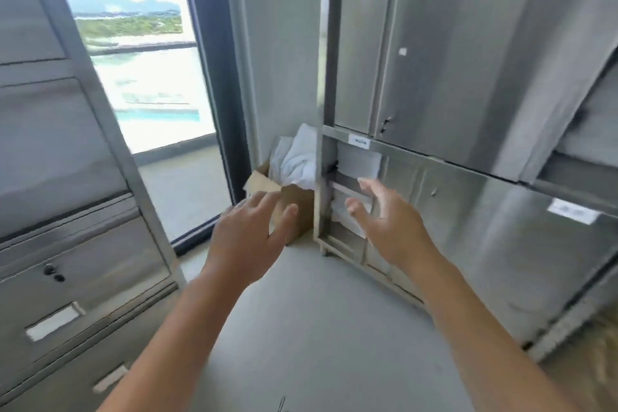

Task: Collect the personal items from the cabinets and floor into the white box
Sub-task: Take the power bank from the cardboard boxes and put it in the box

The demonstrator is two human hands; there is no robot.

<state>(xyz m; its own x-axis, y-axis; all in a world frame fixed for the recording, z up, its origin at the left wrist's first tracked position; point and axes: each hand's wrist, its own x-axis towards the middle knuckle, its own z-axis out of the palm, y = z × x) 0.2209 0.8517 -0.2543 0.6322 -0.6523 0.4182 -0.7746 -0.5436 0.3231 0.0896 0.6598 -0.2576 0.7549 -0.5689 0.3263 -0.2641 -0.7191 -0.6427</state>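
A: White crumpled cloth, where?

B: In the open brown cardboard box, sticking up over the rim. Box is on the grey floor, in the corner between the window and the tall stainless steel cabinet.

A: Hands?

B: Both empty. My left hand has its fingers spread in front of the box's near side; contact, cannot tell. My right hand is spread too, in front of the cabinet's open lower compartment. Contents pale, too blurred to name.

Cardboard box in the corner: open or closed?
Open: the cardboard box has a flap folded outward, white cloth bulging above its rim.
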